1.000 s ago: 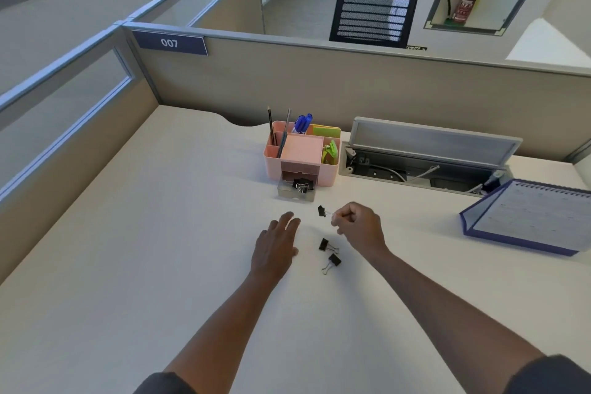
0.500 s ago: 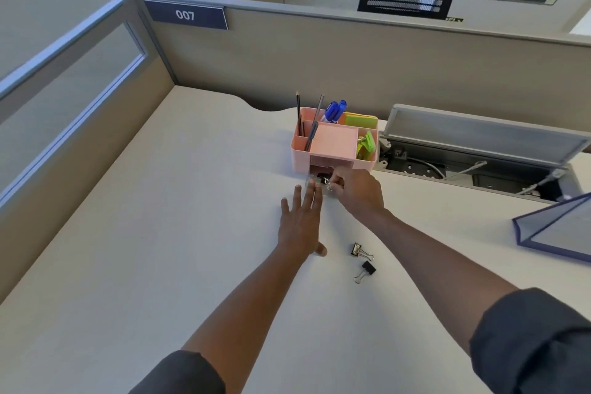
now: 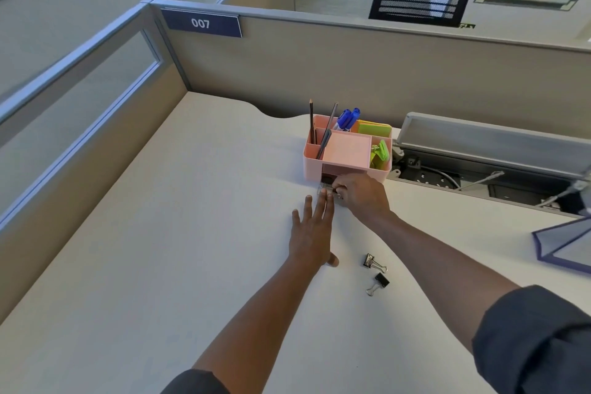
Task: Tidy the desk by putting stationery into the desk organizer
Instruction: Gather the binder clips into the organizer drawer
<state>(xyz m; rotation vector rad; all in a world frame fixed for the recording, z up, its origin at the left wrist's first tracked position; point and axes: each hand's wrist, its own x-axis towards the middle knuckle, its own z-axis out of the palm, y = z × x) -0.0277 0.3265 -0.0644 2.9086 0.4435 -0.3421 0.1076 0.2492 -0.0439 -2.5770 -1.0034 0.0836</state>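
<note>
Right hand (image 3: 363,197): grip curled at the mouth of the clear drawer (image 3: 323,189) pulled out from the pink desk organizer (image 3: 347,150). Whether it is grasping a clip there, cannot tell; fingertips hide it. Left hand (image 3: 311,232): grip released, fingers straight and flat on the worktop (image 3: 192,233), tips touching the drawer front.

Two binder clips (image 3: 375,272) lie loose on the worktop near the right forearm, just beside each other.

Risks, as judged: the drawer is small and light, so a clip dropped off-centre may catch its rim and bounce out. If the left hand pushes early, fingers get pinched. The right forearm could sweep the loose clips on withdrawal.
</note>
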